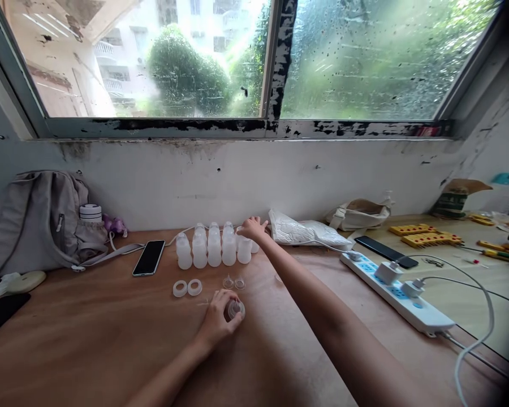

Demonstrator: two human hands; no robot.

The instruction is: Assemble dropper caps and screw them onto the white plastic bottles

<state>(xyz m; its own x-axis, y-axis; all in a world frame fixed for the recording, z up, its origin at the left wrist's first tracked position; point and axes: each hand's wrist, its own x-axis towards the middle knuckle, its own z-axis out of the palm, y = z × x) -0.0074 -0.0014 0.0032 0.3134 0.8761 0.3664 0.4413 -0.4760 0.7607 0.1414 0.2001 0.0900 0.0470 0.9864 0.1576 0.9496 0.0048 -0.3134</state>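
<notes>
My left hand (219, 317), low over the middle of the table, is closed around a translucent round bottle part (236, 308) with a nipple shape at its centre. Its lower side is hidden by my fingers. My right arm stretches to the back, where my right hand (253, 227) is over the right end of a group of frosted baby bottles (214, 249), fingers apart. The nearest bottle (244, 251) stands just below it; contact cannot be made out. Two clear nipples (233, 282) lie beyond my left hand, and two white collar rings (187, 288) lie to their left.
A phone (149, 258) and a grey backpack (46, 220) are at left. Behind my right arm lies a white plastic package (307, 229). A power strip (398, 294) with plugs and looping cables runs along the right, near a second phone (385, 252) and yellow pieces (431, 236).
</notes>
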